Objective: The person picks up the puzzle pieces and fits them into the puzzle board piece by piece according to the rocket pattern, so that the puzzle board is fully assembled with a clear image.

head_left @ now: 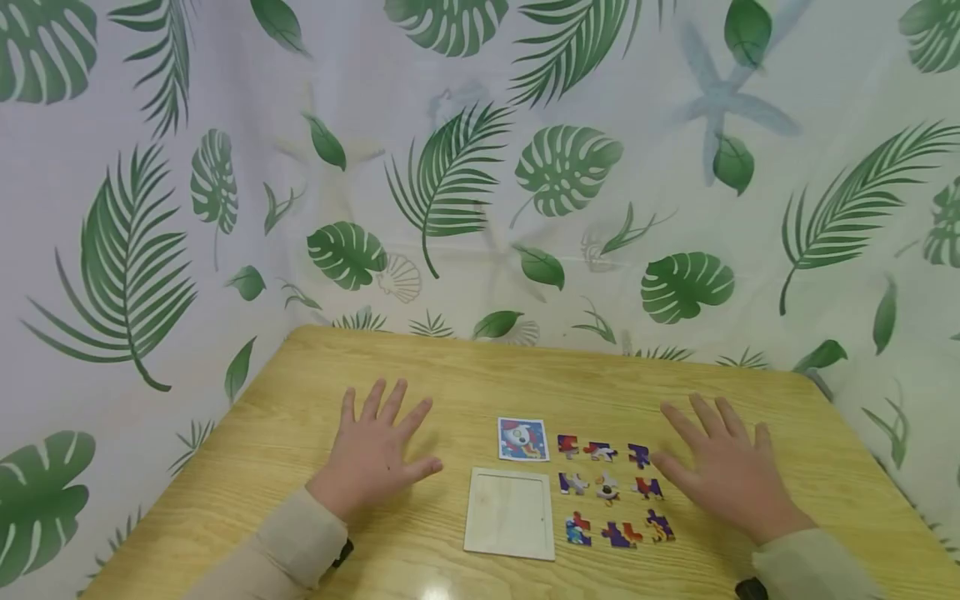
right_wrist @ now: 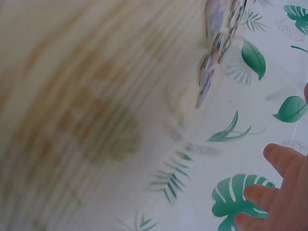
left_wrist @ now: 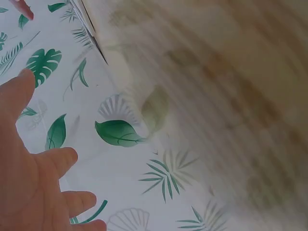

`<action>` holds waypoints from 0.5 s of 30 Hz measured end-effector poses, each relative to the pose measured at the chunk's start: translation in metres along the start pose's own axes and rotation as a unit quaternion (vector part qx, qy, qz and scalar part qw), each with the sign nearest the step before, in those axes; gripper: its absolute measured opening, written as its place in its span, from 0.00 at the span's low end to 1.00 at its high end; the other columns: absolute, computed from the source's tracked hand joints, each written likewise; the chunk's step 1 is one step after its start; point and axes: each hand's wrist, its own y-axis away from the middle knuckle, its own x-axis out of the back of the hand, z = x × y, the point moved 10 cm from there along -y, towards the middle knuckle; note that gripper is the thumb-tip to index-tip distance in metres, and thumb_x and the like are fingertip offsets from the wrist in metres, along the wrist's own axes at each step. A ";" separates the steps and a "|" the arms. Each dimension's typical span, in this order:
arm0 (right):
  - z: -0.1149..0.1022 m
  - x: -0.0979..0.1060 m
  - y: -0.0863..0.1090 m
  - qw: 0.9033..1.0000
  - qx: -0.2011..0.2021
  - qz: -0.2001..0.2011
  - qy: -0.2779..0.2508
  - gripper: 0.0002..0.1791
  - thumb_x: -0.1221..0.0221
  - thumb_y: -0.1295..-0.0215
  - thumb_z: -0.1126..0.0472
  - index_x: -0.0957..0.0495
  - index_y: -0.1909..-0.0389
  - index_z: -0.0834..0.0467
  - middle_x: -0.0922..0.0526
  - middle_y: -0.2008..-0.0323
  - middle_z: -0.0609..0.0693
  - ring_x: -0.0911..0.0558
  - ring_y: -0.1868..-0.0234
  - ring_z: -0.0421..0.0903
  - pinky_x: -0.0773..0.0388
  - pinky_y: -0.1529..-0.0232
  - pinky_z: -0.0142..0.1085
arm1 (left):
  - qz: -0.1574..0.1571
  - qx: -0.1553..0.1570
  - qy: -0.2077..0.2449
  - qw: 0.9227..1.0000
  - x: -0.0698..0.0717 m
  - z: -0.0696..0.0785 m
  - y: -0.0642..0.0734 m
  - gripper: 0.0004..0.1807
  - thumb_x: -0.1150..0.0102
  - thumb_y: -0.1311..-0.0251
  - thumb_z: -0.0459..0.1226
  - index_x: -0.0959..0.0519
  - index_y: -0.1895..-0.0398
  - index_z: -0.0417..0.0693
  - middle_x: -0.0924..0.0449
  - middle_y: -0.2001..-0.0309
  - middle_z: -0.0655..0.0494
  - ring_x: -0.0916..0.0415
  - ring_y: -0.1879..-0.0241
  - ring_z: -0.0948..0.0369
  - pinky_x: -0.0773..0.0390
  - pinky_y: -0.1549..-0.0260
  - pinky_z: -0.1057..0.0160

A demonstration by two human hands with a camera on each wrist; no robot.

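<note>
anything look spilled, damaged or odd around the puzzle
Only a tiny dark mark near the right edge of the wooden tray, odd against pale wood but too small to identify. The nine puzzle pieces lie in rows, nothing spilled.

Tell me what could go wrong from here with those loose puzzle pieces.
The right hand is spread close beside the nine puzzle pieces, so a careless sweep might scatter the nearest ones.

Several pieces share purple and red patches, so one could be mistaken for another and put in the wrong spot of the shallow tray.

The small picture card lies just beyond the tray and might get nudged away.
</note>
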 end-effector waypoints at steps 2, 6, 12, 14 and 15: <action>-0.005 -0.003 -0.002 1.000 0.004 -0.005 -0.006 0.45 0.53 0.31 0.26 0.41 0.21 0.48 0.46 0.24 0.68 0.50 0.26 0.75 0.59 0.42 0.82 | -0.005 0.000 0.007 1.000 -0.001 0.003 0.001 0.48 0.54 0.37 0.72 0.44 0.19 0.62 0.55 0.20 0.41 0.61 0.22 0.38 0.65 0.33 0.27; -0.017 -0.009 -0.006 1.000 0.014 -0.016 -0.019 0.44 0.52 0.31 0.27 0.39 0.22 0.48 0.44 0.24 0.67 0.48 0.26 0.73 0.55 0.41 0.81 | -0.013 -0.006 0.029 0.999 -0.006 0.013 0.003 0.48 0.52 0.38 0.72 0.41 0.20 0.61 0.53 0.20 0.42 0.58 0.23 0.38 0.61 0.33 0.27; -0.039 -0.015 -0.013 0.998 0.022 -0.028 -0.052 0.42 0.48 0.31 0.30 0.35 0.24 0.51 0.40 0.26 0.67 0.45 0.27 0.73 0.51 0.40 0.79 | -0.042 -0.027 0.125 0.991 -0.014 0.034 0.004 0.46 0.43 0.38 0.66 0.39 0.21 0.56 0.49 0.22 0.41 0.52 0.24 0.38 0.53 0.35 0.26; -0.047 -0.017 -0.016 0.997 0.025 -0.031 -0.064 0.42 0.47 0.31 0.30 0.34 0.25 0.51 0.39 0.26 0.67 0.43 0.28 0.73 0.50 0.39 0.78 | -0.060 -0.037 0.175 0.982 -0.020 0.041 0.003 0.45 0.41 0.37 0.63 0.39 0.21 0.55 0.48 0.22 0.41 0.51 0.25 0.38 0.52 0.35 0.26; -0.051 -0.019 -0.018 0.997 0.027 -0.033 -0.072 0.42 0.47 0.31 0.30 0.33 0.25 0.52 0.38 0.27 0.67 0.43 0.28 0.73 0.49 0.39 0.77 | -0.072 -0.042 0.202 0.976 -0.023 0.044 0.003 0.45 0.40 0.37 0.61 0.40 0.21 0.54 0.48 0.22 0.40 0.50 0.25 0.38 0.52 0.35 0.26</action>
